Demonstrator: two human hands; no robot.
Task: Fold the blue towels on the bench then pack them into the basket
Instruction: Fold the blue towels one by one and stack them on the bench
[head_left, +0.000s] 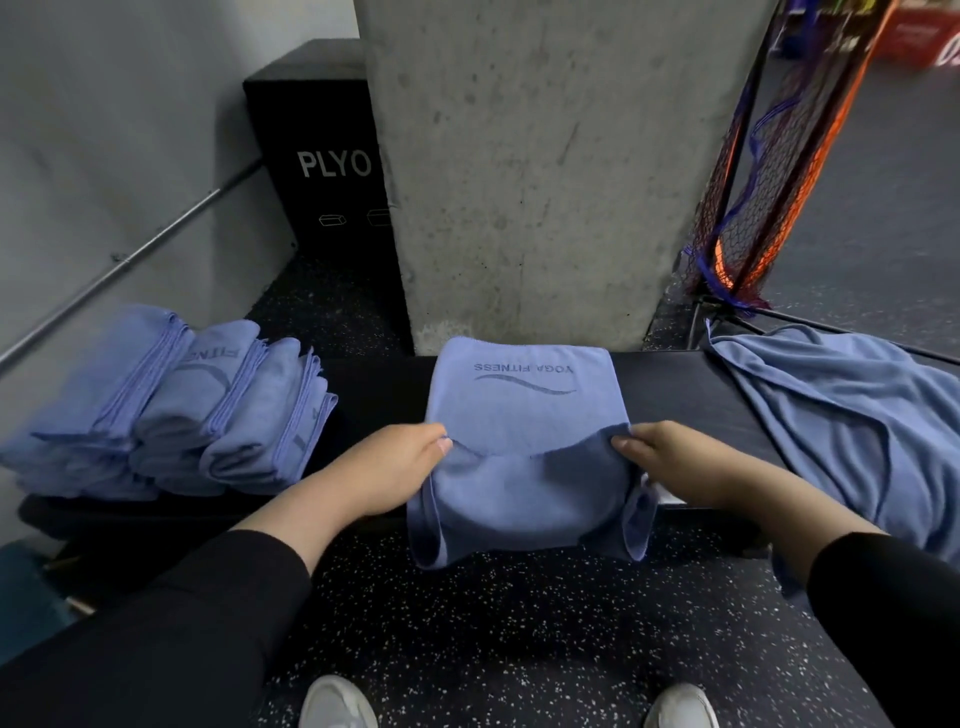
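Towel (524, 415) mid-bench (691, 384): L hand (387, 467) & R hand (675, 457) fingers pinching near edge, lifted to fold over. Folded stack (171, 400) left of it.

A gym or fitness studio. A black box (317, 150) printed "PLYO" stands against a grey wall beside a bare concrete pillar (545, 171). The floor (519, 639) is black speckled rubber. Blue towels (524, 400) read "YOGA FITNESS". Netting (769, 171) hangs at right.
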